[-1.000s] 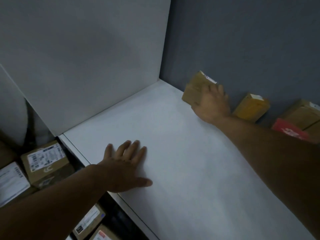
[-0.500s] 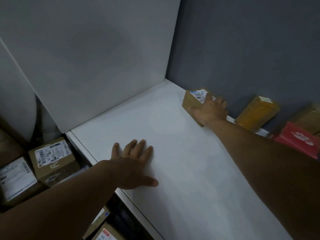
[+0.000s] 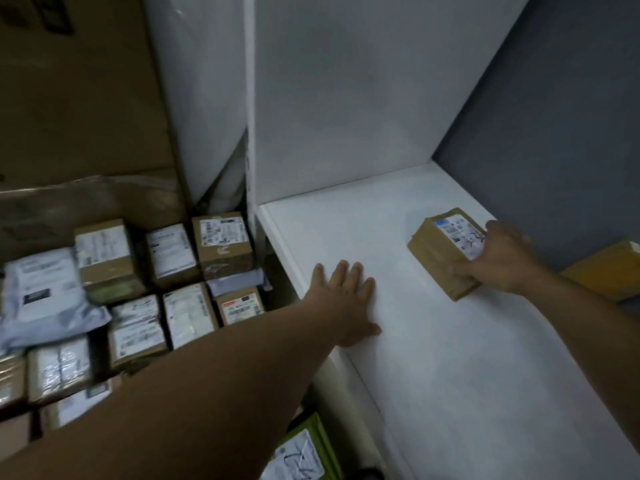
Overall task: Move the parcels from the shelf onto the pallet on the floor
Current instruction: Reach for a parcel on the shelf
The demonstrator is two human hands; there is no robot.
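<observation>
A small brown cardboard parcel [image 3: 440,247] with a white label lies flat on the white shelf [image 3: 433,358], away from the grey back wall. My right hand [image 3: 502,261] grips its right end, fingers over the label and thumb on the near side. My left hand [image 3: 346,303] rests flat on the shelf near its front edge, fingers spread, holding nothing. Below on the left, several labelled parcels [image 3: 138,289] lie packed together on the floor stack; the pallet itself is hidden beneath them.
A yellow parcel [image 3: 609,271] leans at the right edge of the shelf. A white side panel [image 3: 346,98] closes the shelf on the left. Large cardboard [image 3: 79,91] stands behind the floor stack. A green-edged parcel [image 3: 304,452] sits below the shelf.
My right hand has pulled the brown parcel off the back wall and toward the front, laying it flat. The view has swung left, revealing the floor stack. My left hand stays planted.
</observation>
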